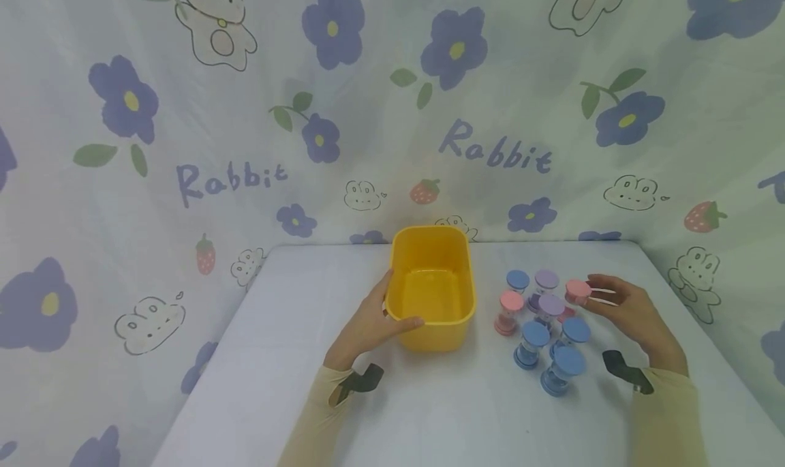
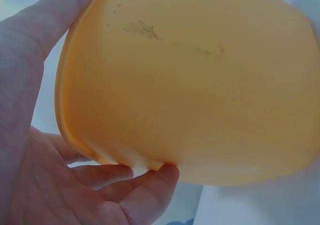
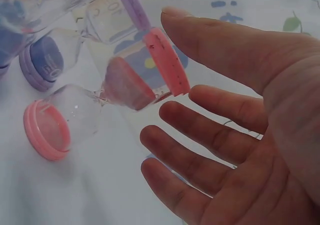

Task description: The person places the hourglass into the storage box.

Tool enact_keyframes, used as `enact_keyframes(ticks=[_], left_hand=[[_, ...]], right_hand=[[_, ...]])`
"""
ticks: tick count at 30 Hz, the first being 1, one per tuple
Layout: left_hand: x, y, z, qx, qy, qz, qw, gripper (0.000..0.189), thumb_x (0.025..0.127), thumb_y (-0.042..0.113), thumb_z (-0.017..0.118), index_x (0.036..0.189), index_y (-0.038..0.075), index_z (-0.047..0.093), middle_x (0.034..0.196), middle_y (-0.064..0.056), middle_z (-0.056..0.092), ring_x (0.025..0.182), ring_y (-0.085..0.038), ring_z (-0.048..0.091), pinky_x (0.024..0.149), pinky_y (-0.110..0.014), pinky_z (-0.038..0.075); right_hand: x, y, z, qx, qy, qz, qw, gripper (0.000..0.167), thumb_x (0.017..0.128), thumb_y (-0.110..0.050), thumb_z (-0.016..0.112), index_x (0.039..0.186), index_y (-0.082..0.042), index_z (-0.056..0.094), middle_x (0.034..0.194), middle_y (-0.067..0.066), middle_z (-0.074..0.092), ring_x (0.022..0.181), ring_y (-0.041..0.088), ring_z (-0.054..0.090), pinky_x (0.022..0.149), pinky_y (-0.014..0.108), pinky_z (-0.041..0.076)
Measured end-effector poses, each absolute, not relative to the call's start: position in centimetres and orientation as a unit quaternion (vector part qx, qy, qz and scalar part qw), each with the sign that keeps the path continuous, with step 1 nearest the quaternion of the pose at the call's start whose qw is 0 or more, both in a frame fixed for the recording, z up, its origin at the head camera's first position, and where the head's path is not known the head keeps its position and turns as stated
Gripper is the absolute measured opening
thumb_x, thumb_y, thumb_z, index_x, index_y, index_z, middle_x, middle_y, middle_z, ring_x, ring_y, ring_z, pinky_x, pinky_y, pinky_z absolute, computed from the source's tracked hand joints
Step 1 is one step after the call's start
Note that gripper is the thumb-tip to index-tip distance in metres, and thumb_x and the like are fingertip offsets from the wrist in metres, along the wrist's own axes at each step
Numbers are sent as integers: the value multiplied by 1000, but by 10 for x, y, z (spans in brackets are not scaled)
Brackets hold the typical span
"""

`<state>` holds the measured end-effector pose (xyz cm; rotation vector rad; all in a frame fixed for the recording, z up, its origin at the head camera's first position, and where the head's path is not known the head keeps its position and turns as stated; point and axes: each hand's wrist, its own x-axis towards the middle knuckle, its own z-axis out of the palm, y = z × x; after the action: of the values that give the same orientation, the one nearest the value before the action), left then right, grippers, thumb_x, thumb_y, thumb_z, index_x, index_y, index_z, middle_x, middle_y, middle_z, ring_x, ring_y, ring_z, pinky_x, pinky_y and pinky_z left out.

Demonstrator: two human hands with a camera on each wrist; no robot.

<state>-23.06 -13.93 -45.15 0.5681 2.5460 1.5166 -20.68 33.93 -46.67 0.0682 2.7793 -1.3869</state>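
My left hand (image 1: 370, 325) grips the near left corner of a yellow plastic bin (image 1: 434, 337), thumb over the rim and fingers along the outer side. In the left wrist view the bin's wall (image 2: 190, 95) shows dark scuffs, with fingertips against its edge. My right hand (image 1: 634, 311) is at a pink-capped hourglass (image 1: 578, 290) on the right of the group. In the right wrist view its fingers are extended, thumb and index finger close beside the hourglass's upper cap (image 3: 169, 62). Pink sand shows in the bulb nearest the hand.
Several more hourglasses stand close together: blue ones (image 1: 567, 361) in front, purple ones (image 1: 550, 307) in the middle, another pink one (image 1: 510, 302) at left. They stand on a white table (image 1: 276, 378), right of the bin. A patterned curtain (image 1: 368, 112) hangs behind.
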Motion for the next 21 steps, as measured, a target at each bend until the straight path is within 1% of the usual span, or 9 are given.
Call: enact_keyframes(ticks=[3,5,7,14,21], left_hand=[[-231,-139,-451,186,841,503,66,106,78,52,87,159,49,19,160,22,38,145,-16,45,123,-60,38],[-231,-139,-451,185,839,507,69,106,79,51,87,159,49,19,160,22,37,146,-16,44,122,-60,38],[-231,-139,-451,185,838,509,71,106,79,51,87,160,48,18,161,20,37,147,-17,43,122,-61,38],[-231,-139,-453,194,836,509,69,105,81,49,86,161,46,18,163,16,36,149,-30,42,123,-61,36],[-231,-139,-454,198,833,512,66,104,84,37,86,161,46,16,166,16,32,151,-29,40,124,-62,34]], right_hand=[[-207,339,-468,27,895,-444,23,88,95,-51,71,157,-1,34,159,29,40,141,52,44,108,72,43],[-207,338,-469,28,895,-444,24,88,95,-51,71,157,0,35,158,29,41,141,52,44,108,73,42],[-207,339,-470,30,895,-444,24,87,95,-51,71,156,0,36,157,30,42,141,53,44,107,74,42],[-209,340,-474,35,894,-446,36,90,93,-55,71,155,0,37,158,30,41,143,54,41,110,74,40],[-211,338,-476,33,891,-452,37,89,95,-53,70,155,3,35,157,32,40,142,55,42,110,73,40]])
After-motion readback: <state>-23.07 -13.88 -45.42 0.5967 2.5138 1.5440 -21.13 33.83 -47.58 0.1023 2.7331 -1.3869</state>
